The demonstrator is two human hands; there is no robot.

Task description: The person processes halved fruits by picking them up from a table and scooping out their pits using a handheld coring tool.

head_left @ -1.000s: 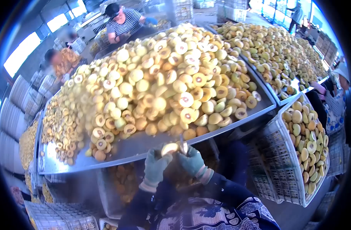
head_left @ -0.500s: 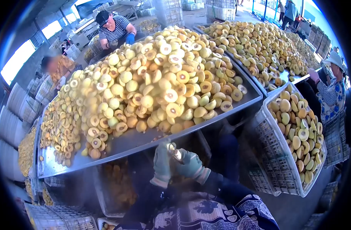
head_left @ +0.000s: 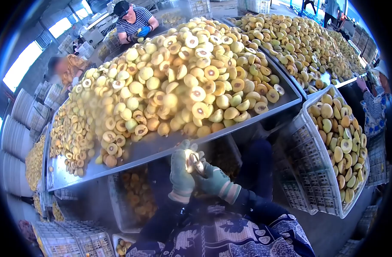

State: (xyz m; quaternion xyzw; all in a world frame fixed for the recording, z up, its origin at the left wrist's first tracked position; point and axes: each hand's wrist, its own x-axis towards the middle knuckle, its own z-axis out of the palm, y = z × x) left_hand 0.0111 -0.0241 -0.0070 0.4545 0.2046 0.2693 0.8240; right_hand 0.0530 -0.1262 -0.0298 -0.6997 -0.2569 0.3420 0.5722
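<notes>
Both my hands wear grey-green gloves and meet just past the front edge of the metal table point(head_left: 151, 150). My left hand point(head_left: 181, 173) is closed around a pale piece of fruit point(head_left: 190, 160), apparently a peach half. Close against it, my right hand point(head_left: 215, 183) has its fingers curled; a small shiny, dark-edged thing shows at its fingertips, too small to name. A large heap of halved yellow peaches point(head_left: 174, 81) covers most of the table, many with brown centres facing up.
At my right stands a white plastic crate point(head_left: 303, 165) full of peach halves. Another crate point(head_left: 114, 205) with fruit sits below the table, left of my legs. A second heaped table point(head_left: 307, 47) lies beyond. Co-workers sit at the far side point(head_left: 133, 25), left point(head_left: 71, 68) and right point(head_left: 376, 98).
The view has tilted and shifted slightly. My hands stay together, and the fruit between them has opened more to view. The far co-worker's gloved hand now holds a fruit.
</notes>
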